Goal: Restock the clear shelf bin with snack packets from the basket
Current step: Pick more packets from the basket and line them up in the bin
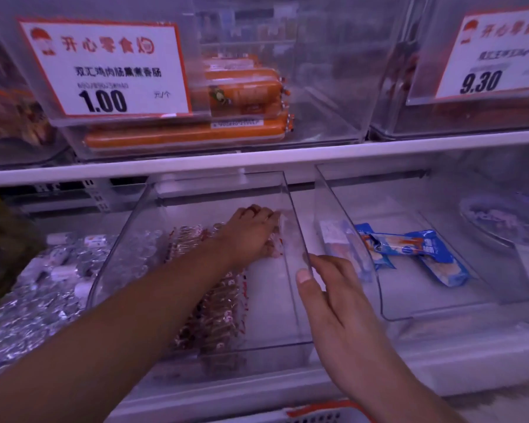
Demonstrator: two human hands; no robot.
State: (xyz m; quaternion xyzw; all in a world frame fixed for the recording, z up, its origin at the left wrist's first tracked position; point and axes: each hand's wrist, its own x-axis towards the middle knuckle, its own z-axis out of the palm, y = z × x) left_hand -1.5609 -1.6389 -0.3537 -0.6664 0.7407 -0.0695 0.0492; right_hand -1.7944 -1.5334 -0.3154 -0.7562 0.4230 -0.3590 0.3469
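The clear shelf bin [293, 209] sits on the lower shelf in the middle of the view. Rows of red-and-brown snack packets [223, 303] lie along its left half. My left hand [251, 233] reaches deep into the bin and holds a pale snack packet [277, 239] at the back right, fingers curled over it. My right hand [333, 303] grips the bin's right wall near the front, thumb inside the rim. The basket [321, 415] shows only as an orange-and-white edge at the bottom of the view.
A second clear bin [388, 312] to the right holds blue packets [422, 251]. Silver foil packets [40, 288] fill the bin at left. The upper shelf carries orange sausages [196, 132] behind a 1.00 price card [104, 68], and a 9.30 price card [495, 56] at right.
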